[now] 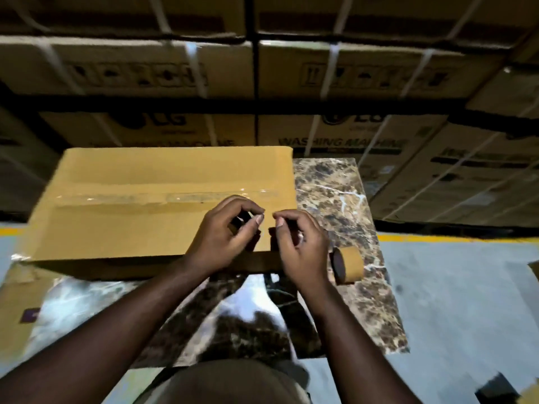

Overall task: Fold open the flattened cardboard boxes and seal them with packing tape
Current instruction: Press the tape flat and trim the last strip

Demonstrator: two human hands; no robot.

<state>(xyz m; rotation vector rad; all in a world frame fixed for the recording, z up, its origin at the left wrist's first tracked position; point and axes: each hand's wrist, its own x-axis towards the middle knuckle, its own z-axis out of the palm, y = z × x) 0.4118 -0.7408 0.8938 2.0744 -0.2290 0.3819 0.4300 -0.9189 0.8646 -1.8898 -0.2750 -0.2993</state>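
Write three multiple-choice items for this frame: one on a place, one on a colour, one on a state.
1. Where does the tape roll lie?
A. on the marble table, right of the box
B. on top of the box
C. on the floor

2. What colour is the floor line?
A. red
B. yellow
C. white

3. How is the box's top seam?
A. flaps standing open
B. closed, clear tape over it
C. stapled shut

Answers: 1 A, the roll rests on the table beside the box's near right corner. 2 B, the stripe reads yellow. 3 B, a glossy tape strip runs along the closed flaps.
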